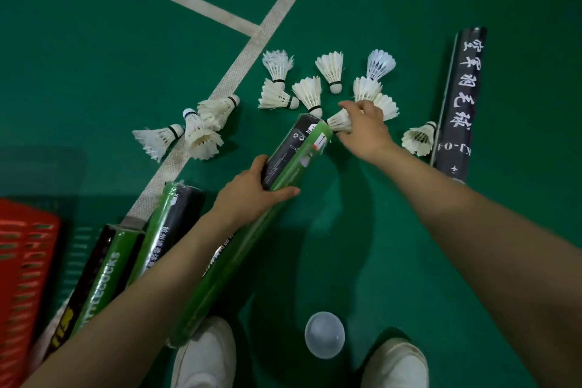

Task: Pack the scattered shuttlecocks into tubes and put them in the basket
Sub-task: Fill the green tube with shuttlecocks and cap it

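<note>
From my remote seat I see the left hand [252, 189] wrapped round a green-and-black cardboard tube [296, 151] that angles away from me. The right hand [365, 126] pinches a white feather shuttlecock [339, 121] right at the tube's far mouth. The tube's inside is hidden from me, and the red slotted plastic basket [22, 261] is cut off at the left edge, its contents unreadable. Other loose white shuttlecocks [330, 68] lie scattered on the green court floor [126, 72] just beyond the tube.
</note>
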